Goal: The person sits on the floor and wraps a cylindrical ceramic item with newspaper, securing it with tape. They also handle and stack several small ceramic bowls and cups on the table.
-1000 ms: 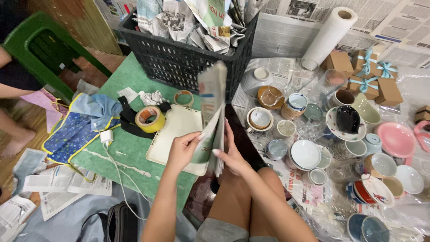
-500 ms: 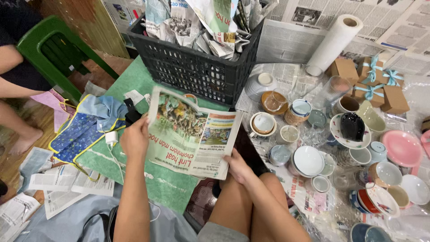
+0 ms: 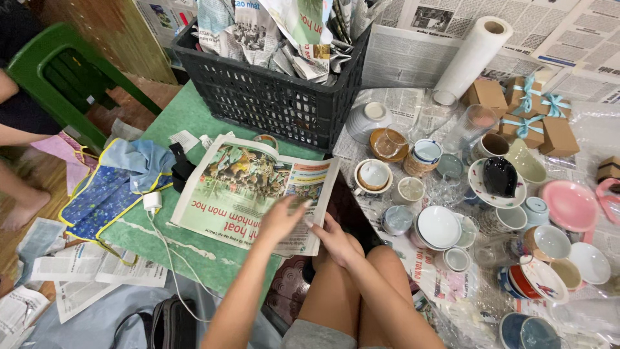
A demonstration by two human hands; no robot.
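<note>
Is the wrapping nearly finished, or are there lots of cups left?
Looks early. Done: the black plastic crate holds crumpled newspaper, though any wrapped pieces inside can't be made out. In hand: the left hand and right hand press an opened newspaper sheet flat on the green mat. Left: many unwrapped ceramic cups and bowls sit bare beside it.

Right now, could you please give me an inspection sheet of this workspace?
Surface: green mat on the floor, newspaper spread flat on it.
Job's things: newspaper sheet; cups and bowls such as a white bowl to the right.
Clutter: black crate stuffed with newspaper, paper roll, brown gift boxes, blue cloth.
Hands: left hand flat on the sheet; right hand at its near edge.
Cables: white charger and cable.
Surroundings: green chair; another person's arm.
</note>
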